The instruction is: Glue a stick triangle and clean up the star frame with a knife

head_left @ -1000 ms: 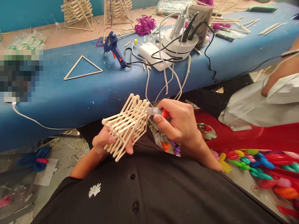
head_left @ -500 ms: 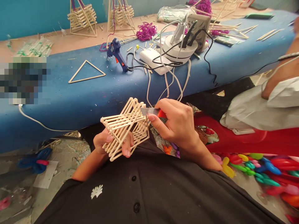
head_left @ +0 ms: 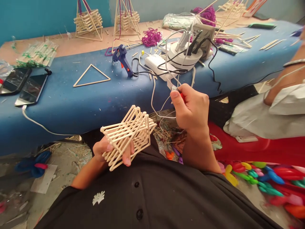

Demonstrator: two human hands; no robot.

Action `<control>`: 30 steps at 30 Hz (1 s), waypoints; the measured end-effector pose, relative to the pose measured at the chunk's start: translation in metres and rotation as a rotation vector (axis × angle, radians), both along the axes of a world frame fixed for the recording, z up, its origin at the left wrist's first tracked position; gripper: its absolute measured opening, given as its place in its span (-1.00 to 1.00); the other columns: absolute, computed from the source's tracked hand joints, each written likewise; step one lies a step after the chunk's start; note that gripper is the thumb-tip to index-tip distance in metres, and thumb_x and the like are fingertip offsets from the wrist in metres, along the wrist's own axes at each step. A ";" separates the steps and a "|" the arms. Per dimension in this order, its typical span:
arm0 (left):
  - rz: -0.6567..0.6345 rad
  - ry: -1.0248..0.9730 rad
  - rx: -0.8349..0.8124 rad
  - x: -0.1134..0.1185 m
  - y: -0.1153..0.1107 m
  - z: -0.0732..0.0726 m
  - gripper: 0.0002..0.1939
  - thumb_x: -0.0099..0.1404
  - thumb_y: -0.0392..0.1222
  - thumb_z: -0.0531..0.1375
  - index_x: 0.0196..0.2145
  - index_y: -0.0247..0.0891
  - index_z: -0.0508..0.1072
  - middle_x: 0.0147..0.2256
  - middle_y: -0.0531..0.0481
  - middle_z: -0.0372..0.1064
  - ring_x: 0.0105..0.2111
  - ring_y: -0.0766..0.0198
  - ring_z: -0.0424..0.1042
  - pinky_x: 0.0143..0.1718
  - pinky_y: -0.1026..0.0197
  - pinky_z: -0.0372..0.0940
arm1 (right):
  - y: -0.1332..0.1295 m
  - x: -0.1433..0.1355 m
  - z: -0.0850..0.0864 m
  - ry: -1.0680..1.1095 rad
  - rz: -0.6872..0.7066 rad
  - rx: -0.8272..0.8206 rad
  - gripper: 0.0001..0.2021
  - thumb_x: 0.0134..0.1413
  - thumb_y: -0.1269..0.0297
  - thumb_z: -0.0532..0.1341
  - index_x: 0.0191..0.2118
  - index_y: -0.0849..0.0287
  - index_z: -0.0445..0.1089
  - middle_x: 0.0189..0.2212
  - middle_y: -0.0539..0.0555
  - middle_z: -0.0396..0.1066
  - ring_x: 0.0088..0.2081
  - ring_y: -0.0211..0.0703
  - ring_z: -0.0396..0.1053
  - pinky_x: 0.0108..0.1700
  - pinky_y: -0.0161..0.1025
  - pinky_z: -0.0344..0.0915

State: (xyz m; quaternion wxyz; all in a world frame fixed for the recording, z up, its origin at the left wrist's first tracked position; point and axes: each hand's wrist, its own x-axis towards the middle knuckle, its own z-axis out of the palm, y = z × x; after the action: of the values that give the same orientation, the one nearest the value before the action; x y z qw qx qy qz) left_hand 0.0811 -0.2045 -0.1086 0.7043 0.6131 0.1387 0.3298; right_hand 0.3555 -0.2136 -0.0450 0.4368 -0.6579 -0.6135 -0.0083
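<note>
My left hand (head_left: pixel 102 149) is closed around a lattice of stacked wooden sticks (head_left: pixel 130 132), with fingertips showing through its gaps. The lattice hangs tilted above my lap, in front of the bench edge. My right hand (head_left: pixel 194 106) grips a small knife with a red handle (head_left: pixel 183 97) and a short metal blade (head_left: pixel 169 84). The blade points up and left, apart from the lattice, near the white cables. On the blue bench lies a triangle of sticks (head_left: pixel 91 76), and right of it stands a blue glue gun (head_left: pixel 123 60).
A white power strip (head_left: pixel 157 65) and round socket block (head_left: pixel 184 55) with tangled cables sit on the bench (head_left: pixel 71 111). Two phones (head_left: pixel 33 89) lie at left. Purple yarn (head_left: pixel 151 37) and stick frames (head_left: pixel 88 22) stand behind. Another person's arm (head_left: pixel 283 78) is at right, above balloons (head_left: pixel 262 175).
My right hand has lifted the knife off the lattice, moving up and to the right. My left hand still holds the lattice, slightly lower in view.
</note>
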 end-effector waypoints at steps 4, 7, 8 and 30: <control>0.079 -0.090 -0.213 0.001 -0.009 0.017 -0.57 0.15 0.18 0.41 -0.42 -0.32 0.62 -0.57 -0.22 0.58 -0.59 0.03 0.51 -0.50 0.06 0.34 | -0.005 -0.004 0.006 0.296 0.334 -0.133 -0.67 0.35 -0.01 0.27 -0.36 0.07 0.33 -0.50 -0.05 0.20 -0.43 -0.20 0.10 -0.31 -0.16 0.05; 0.187 -0.049 -0.168 -0.001 -0.017 0.029 -0.63 0.17 0.11 0.43 -0.39 -0.31 0.67 -0.51 -0.20 0.63 -0.57 0.07 0.51 -0.49 0.09 0.31 | -0.009 -0.014 0.007 0.438 0.525 -0.168 -0.71 0.37 -0.02 0.24 -0.28 0.08 0.42 -0.45 -0.03 0.28 -0.40 -0.19 0.17 -0.31 -0.16 0.11; 0.205 -0.050 -0.135 -0.002 -0.019 0.032 -0.65 0.18 0.10 0.43 -0.40 -0.30 0.67 -0.50 -0.19 0.64 -0.56 0.08 0.51 -0.47 0.09 0.33 | -0.009 -0.017 0.007 0.446 0.558 -0.160 -0.70 0.37 -0.03 0.24 -0.27 0.09 0.43 -0.46 -0.04 0.27 -0.41 -0.20 0.16 -0.32 -0.16 0.10; 0.287 0.078 0.407 -0.013 -0.008 0.021 -0.61 0.38 0.14 0.26 -0.43 -0.20 0.59 -0.52 -0.09 0.51 -0.51 0.13 0.39 -0.36 0.07 0.30 | 0.008 -0.054 0.003 1.012 0.608 -0.280 -0.74 -0.02 0.13 0.54 -0.42 0.16 0.53 -0.59 -0.09 0.32 -0.57 -0.36 0.11 -0.53 -0.29 0.00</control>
State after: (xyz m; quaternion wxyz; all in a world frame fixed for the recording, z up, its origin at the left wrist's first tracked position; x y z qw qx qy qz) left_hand 0.0683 -0.2121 -0.0873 0.5066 0.7286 0.1821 0.4235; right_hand 0.3018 -0.2058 -0.0421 0.5665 -0.4266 -0.4852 0.5115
